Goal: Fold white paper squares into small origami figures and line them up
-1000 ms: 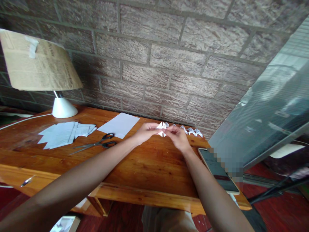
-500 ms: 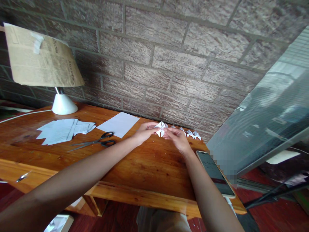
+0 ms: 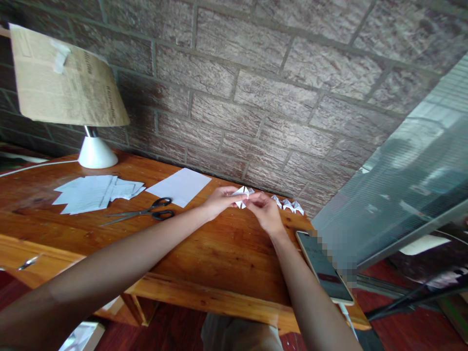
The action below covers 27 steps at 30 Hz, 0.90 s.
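Observation:
Between my two hands is a small white folded paper piece [image 3: 241,193], with pointed flaps, held up near the back edge of the desk. My left hand [image 3: 221,201] is closed on its left side, thumb on the front. My right hand [image 3: 265,210] pinches its right side, thumb and forefinger meeting on the paper; part of the piece is hidden behind these fingers. Just right of my right hand, several similar folded paper pieces [image 3: 288,204] stand in a row along the wall.
Left of my hands lie a white paper sheet [image 3: 180,187], black-handled scissors [image 3: 146,212] and a stack of cut papers [image 3: 89,194]. A lamp [image 3: 97,152] stands at the back left. A plugged-in phone [image 3: 325,267] lies at the desk's right edge, beside a ribbed translucent panel [image 3: 395,161].
My right hand has moved slightly left, and its fingers cover more of the folded paper's front. The left hand keeps its hold. The whole view has shifted a little.

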Each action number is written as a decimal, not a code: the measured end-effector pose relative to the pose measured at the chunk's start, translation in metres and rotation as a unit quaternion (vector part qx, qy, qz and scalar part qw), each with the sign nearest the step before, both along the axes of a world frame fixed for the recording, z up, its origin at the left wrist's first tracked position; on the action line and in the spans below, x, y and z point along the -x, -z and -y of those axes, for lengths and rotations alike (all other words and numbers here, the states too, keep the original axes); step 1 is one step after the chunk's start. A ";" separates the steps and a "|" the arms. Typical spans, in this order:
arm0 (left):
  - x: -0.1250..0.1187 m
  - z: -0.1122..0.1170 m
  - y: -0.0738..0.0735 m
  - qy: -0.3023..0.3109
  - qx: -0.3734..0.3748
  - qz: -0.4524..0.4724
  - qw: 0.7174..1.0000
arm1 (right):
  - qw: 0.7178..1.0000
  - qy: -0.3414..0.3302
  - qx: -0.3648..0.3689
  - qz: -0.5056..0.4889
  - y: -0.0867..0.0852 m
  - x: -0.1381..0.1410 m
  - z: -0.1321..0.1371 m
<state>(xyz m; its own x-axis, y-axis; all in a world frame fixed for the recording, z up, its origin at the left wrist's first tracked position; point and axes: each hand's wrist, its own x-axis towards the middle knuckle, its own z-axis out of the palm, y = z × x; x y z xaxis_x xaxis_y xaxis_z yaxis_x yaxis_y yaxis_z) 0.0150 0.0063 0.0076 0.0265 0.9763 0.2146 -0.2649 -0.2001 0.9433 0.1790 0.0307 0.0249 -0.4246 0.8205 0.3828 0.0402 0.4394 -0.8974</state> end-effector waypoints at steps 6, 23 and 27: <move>0.000 0.002 -0.004 -0.002 -0.014 -0.012 1.000 | 1.000 -0.003 0.013 0.000 -0.002 0.002 0.003; 0.001 -0.003 -0.004 0.035 0.035 0.133 0.990 | 0.997 -0.044 -0.008 0.064 0.000 0.004 0.002; 0.005 -0.007 0.000 0.021 0.054 0.110 0.992 | 0.997 -0.018 0.009 0.078 0.002 0.002 -0.001</move>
<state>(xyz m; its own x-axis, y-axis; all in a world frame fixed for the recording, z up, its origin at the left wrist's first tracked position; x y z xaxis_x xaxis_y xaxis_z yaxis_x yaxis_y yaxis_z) 0.0101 0.0132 0.0079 0.0308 0.9931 0.1133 -0.4729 -0.0854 0.8770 0.1769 0.0315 0.0224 -0.5065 0.8099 0.2959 0.1647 0.4277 -0.8888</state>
